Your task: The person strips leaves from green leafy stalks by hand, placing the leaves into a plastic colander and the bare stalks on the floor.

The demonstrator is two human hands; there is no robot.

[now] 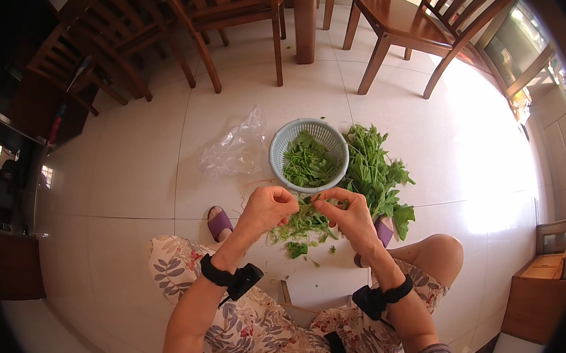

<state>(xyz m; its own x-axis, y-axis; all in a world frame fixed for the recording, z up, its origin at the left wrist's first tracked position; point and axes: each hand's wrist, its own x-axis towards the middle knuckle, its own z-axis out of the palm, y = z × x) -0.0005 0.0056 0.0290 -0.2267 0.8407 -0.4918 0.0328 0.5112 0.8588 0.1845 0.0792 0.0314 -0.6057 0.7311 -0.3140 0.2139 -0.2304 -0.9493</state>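
Note:
My left hand [269,208] is closed in a pinch; whatever its fingertips hold is too small to make out. Just to its right, my right hand [348,215] pinches a piece of green stem [316,197] between thumb and forefinger. Both hands are over a scattered heap of trimmed green scraps [302,225] on the floor. Beyond them stands a grey-blue plastic colander [275,155], partly filled with picked leaves and stems [310,162]. A large bunch of leafy greens [372,163] lies against the colander's right side.
A crumpled clear plastic bag [236,148] lies left of the colander on the tiled floor [133,166]. Wooden chairs [405,21] and a thick table leg [302,24] stand at the far side. My feet in purple slippers [219,224] flank the scraps.

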